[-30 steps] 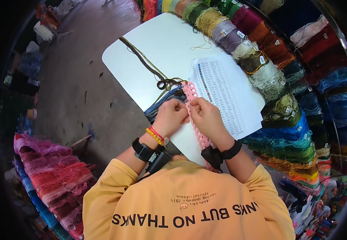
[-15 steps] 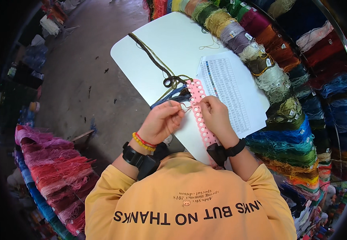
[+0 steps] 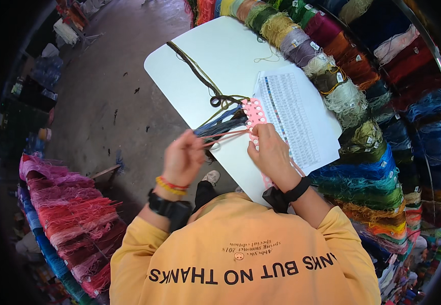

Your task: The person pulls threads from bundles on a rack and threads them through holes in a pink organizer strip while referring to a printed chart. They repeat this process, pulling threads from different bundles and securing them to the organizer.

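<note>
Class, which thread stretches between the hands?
The pinkish thread, running from left hand to right hand; blue threads and brown bundle lie on the table.

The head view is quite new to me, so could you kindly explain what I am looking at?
Certainly. There is no machine here, only a person's two bare hands, seen from above by a wide fisheye camera worn on the head; that lens bends straight edges. The left hand holds reddish thread that runs across to a pink strip with holes. The right hand is over that strip; whether it grips it is hard to tell. On the white table also lie a printed sheet, dark strands and bluish strands.
</note>
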{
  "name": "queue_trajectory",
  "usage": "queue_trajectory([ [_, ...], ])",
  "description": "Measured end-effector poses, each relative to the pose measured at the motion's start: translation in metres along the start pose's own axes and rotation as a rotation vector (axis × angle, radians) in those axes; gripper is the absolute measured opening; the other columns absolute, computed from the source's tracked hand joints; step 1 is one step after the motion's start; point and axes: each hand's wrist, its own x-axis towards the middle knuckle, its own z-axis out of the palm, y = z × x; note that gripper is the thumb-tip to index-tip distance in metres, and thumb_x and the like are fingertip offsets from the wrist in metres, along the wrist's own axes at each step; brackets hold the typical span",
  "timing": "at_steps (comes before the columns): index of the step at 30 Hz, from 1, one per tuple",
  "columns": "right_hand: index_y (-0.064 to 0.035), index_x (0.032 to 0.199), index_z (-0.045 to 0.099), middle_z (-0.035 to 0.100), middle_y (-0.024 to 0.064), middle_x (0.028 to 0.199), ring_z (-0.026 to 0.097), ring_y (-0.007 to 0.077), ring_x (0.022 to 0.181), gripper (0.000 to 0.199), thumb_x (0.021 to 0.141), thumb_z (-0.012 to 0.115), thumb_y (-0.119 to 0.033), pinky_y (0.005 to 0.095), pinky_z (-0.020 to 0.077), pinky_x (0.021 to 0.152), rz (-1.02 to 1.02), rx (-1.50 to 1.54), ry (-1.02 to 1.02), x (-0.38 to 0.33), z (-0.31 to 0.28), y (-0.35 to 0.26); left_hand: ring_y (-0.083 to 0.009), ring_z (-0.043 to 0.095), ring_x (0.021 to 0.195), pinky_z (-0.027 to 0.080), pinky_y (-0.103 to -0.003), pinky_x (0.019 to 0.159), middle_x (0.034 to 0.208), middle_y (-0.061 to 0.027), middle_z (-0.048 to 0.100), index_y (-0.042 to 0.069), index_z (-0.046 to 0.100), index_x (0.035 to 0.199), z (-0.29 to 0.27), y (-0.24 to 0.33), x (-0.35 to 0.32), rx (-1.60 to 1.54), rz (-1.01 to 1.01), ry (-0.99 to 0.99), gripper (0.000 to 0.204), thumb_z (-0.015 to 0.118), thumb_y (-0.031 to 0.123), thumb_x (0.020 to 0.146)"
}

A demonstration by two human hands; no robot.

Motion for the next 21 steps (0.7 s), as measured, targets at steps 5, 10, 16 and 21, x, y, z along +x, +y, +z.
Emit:
queue_trajectory([
  [5,-0.0048,0.088,0.045,0.048,0.0107,0.083,0.054,0.0270,0.070,0.026,0.066,0.058,-0.007,0.0356,0.0446,0.056,0.035,-0.009,0.009,0.000,-0.006,0.006,-0.0056,0.029,0.038,0.021,-0.020,0.034,0.051,0.0026,0.039,0.014,0.039,0.059,-0.124,0.098,-0.058,0.203,0.557,0.370,0.028,0.042,0.022,0.086],
  [10,-0.0054,0.087,0.047,0.048,0.0104,0.082,0.054,0.0267,0.068,0.021,0.070,0.059,-0.010,0.0350,0.0446,0.057,0.030,0.075,-0.075,0.002,-0.012,0.003,-0.0095,0.052,0.055,0.040,-0.020,0.048,0.080,-0.0099,0.061,0.004,0.054,0.084,-0.170,0.128,-0.106,0.783,0.879,0.938,0.026,0.044,0.027,0.085],
  [16,-0.0046,0.081,0.056,0.052,0.0083,0.075,0.055,0.0227,0.063,0.017,0.071,0.062,-0.017,0.0316,0.0447,0.057,-0.148,0.455,-0.176,0.021,-0.042,-0.053,-0.0184,0.050,0.097,0.039,-0.029,0.085,0.111,-0.0135,0.049,0.005,0.014,0.132,-0.009,0.009,-0.054,0.897,0.463,-0.380,0.064,0.053,0.015,0.082],
  [21,-0.0048,0.081,0.058,0.053,0.0079,0.071,0.057,0.0190,0.060,0.017,0.071,0.062,-0.018,0.0287,0.0454,0.055,-0.124,0.543,-0.260,0.024,-0.036,-0.069,-0.0159,0.040,0.105,0.034,-0.030,0.089,0.120,-0.0099,0.035,0.007,-0.010,0.133,0.016,-0.017,-0.035,0.672,0.366,-0.717,0.084,0.055,0.026,0.082],
])
